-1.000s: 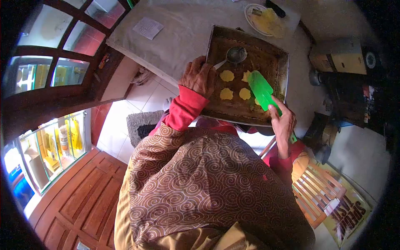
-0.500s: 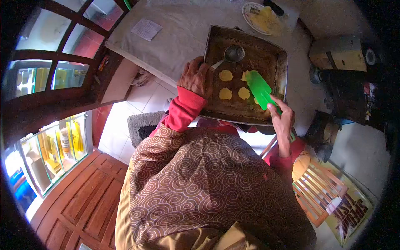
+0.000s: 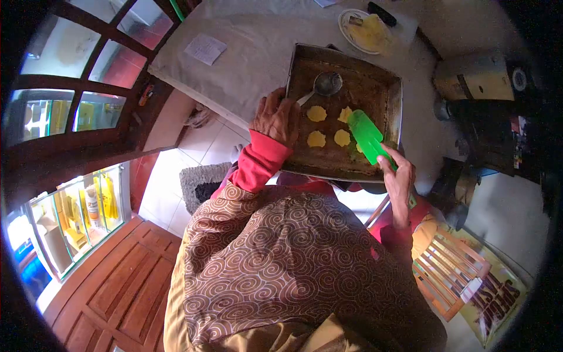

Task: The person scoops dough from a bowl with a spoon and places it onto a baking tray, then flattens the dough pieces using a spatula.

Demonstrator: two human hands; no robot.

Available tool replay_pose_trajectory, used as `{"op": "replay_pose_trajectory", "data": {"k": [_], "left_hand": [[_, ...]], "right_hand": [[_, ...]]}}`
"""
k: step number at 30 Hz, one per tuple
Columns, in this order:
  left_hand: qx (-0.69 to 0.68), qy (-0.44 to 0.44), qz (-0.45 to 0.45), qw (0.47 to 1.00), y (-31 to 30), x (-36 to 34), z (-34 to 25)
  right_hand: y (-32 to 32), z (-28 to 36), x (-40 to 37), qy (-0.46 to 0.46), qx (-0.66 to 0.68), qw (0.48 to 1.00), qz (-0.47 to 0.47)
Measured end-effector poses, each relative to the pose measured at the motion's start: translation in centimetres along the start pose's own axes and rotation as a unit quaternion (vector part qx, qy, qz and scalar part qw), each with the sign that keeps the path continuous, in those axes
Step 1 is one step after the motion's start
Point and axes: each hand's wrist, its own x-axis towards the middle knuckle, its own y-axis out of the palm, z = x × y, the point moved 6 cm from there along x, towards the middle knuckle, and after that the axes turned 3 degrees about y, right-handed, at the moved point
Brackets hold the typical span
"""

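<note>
A deep, dark baking pan (image 3: 381,85) sits at the table's near edge, with several flat yellow rounds of batter or dough (image 3: 316,114) on its bottom. My left hand (image 3: 274,119) is closed over the pan's left wall. The handle of a small ladle (image 3: 327,84) ends close to those fingers, its bowl resting inside the pan. In my right hand (image 3: 400,179) is a bright green spatula (image 3: 366,134), held by its handle at the pan's lower right. Its blade overlaps the right-hand rounds and partly hides them.
A white plate (image 3: 347,39) holding something yellow stands on the cloth-covered table, beside a dark object (image 3: 382,14). A paper note (image 3: 205,48) lies at the left. Wooden slats (image 3: 448,267) are low on the right; a grey mat-like item (image 3: 202,180) is on the floor.
The pan and my hands appear slightly lower in view. The spatula blade has shifted slightly right and down relative to the rounds, uncovering more of the upper right one. Both grips stay the same.
</note>
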Motion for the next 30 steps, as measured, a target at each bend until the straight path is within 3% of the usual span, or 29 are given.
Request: {"op": "replay_pose_trajectory", "data": {"k": [5,8,11,25,30], "left_hand": [[-0.002,0.002,-0.014,1.0,0.1,-0.2,0.3],[-0.003,0.009,-0.005,1.0,0.3,-0.3,0.3],[0.006,0.004,-0.006,1.0,0.3,-0.3,0.4],[-0.012,0.001,-0.032,0.999,0.1,-0.3,0.1],[-0.011,-0.017,0.0,1.0,0.0,-0.1,0.0]], "right_hand": [[-0.1,-1.0,0.1,0.0,0.047,0.999,-0.019],[0.3,-1.2,0.7,-0.005,-0.046,0.999,0.002],[0.1,-1.1,0.9,0.026,0.042,0.999,-0.005],[1.2,-1.0,1.2,-0.026,0.028,0.999,0.003],[1.0,-0.3,0.8,-0.034,0.015,0.999,0.009]]}}
